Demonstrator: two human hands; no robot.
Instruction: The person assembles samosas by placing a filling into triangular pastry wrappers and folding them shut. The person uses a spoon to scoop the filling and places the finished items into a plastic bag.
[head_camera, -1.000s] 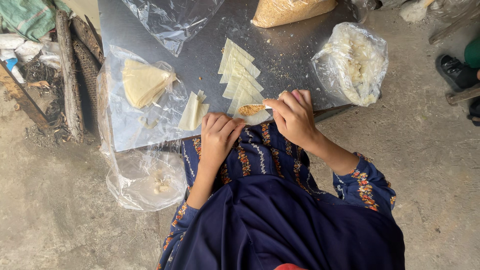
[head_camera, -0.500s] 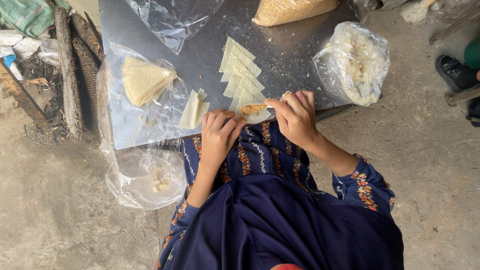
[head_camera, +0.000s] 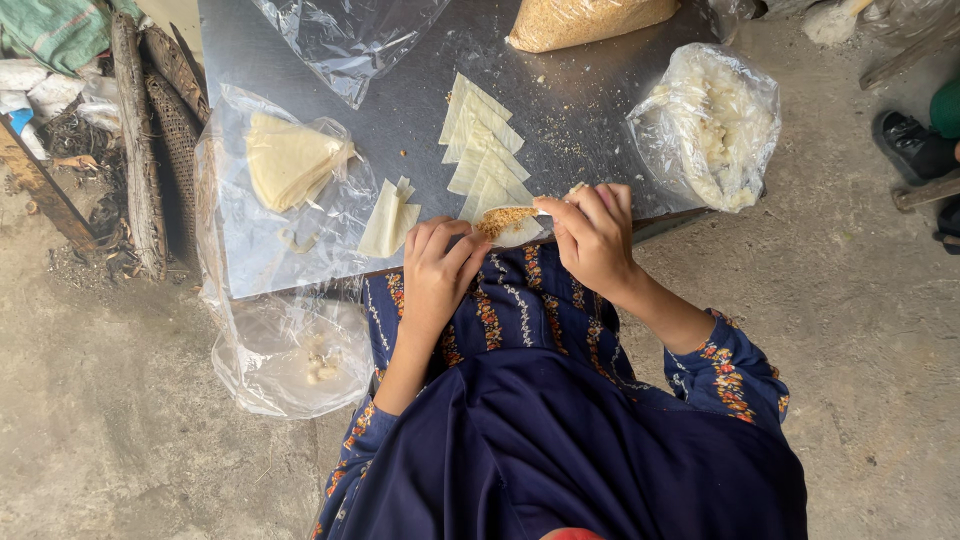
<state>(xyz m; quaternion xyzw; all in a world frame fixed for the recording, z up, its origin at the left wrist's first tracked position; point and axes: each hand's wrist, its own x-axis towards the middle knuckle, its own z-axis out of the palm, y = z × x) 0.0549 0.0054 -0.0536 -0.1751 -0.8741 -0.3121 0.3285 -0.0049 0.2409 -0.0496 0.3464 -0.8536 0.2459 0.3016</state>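
Note:
My left hand (head_camera: 438, 268) cups a pale pastry cone (head_camera: 508, 226) at the near edge of the metal table (head_camera: 400, 110). Brown crumb filling shows in the cone's open top. My right hand (head_camera: 592, 236) is closed on what looks like a small spoon (head_camera: 545, 211), its tip at the filling. Just beyond the hands, several filled pastry triangles (head_camera: 482, 140) lie in an overlapping row on the table.
A stack of pastry sheets (head_camera: 290, 160) lies on clear plastic at the left, with cut strips (head_camera: 388, 220) beside it. A bag of brown crumbs (head_camera: 585, 20) and a bag of white filling (head_camera: 712, 120) sit at the right. Wooden sticks (head_camera: 135, 150) lie left; another person's shoe (head_camera: 905, 145) is far right.
Both hands stay at the cone by the table edge; the right hand has shifted only slightly over the filling.

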